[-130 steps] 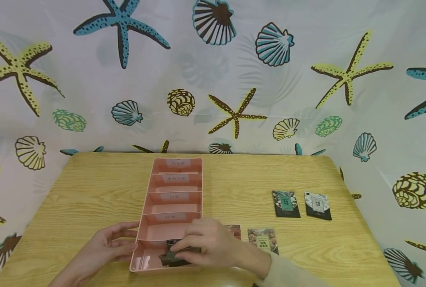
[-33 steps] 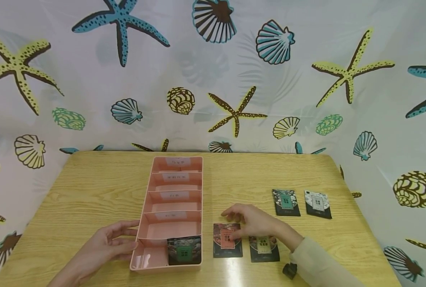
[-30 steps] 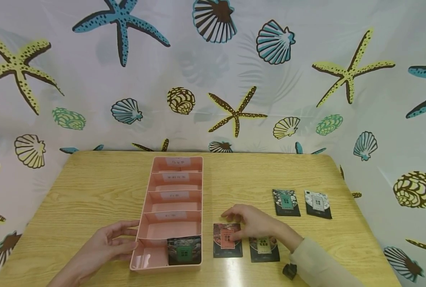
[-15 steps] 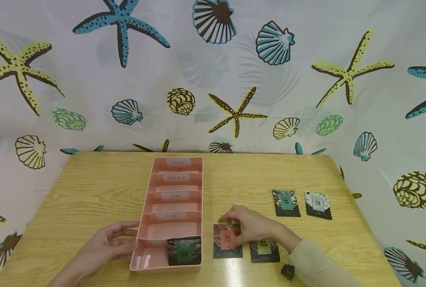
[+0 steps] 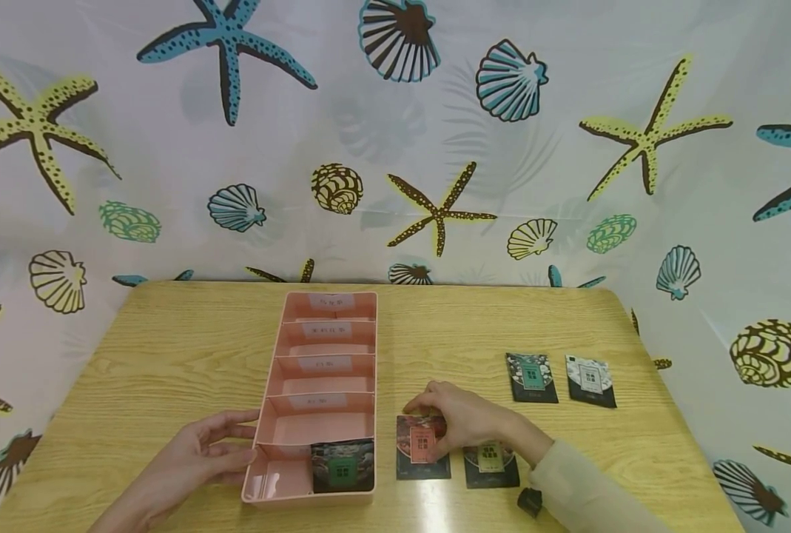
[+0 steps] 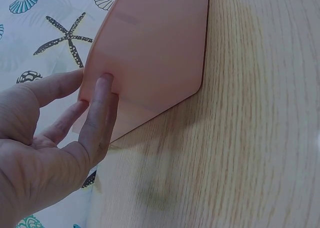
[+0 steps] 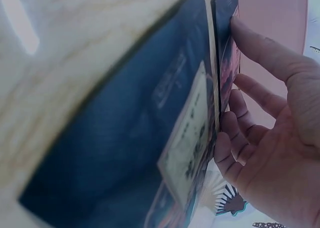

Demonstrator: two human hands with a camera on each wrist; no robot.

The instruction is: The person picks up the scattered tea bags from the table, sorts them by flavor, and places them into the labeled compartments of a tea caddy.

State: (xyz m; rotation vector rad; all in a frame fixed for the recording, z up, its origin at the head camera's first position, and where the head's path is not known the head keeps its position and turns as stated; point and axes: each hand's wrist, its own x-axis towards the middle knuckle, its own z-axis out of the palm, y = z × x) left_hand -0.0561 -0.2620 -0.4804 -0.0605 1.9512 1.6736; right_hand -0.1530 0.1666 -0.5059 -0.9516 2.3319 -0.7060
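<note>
A long pink divided box (image 5: 311,497) stands left of the table's middle, with paper labels in its compartments. My left hand (image 5: 205,451) rests its fingers against the box's left side; the left wrist view shows the fingertips on the smooth outer wall (image 6: 150,52). In the nearest compartment lies a dark sachet (image 5: 343,466) with a green label. Right of the box, my right hand (image 5: 465,418) pinches a red-labelled tea sachet (image 5: 423,465) lying flat, thumb on its face and fingers curled at its far edge. A yellow-labelled sachet (image 5: 491,474) lies partly beneath that hand.
Farther right on the wooden table (image 5: 169,348) lie a teal-labelled sachet (image 5: 533,379) and a white-labelled sachet (image 5: 590,380). A small black object (image 5: 530,502) is beside the right sleeve. A cloth (image 5: 368,133) printed with starfish and shells hangs behind the table.
The right hand released the green-labelled sachet in the nearest compartment and moved right to the red-labelled one, where its fingers have closed in slightly. The left hand stays at the box.
</note>
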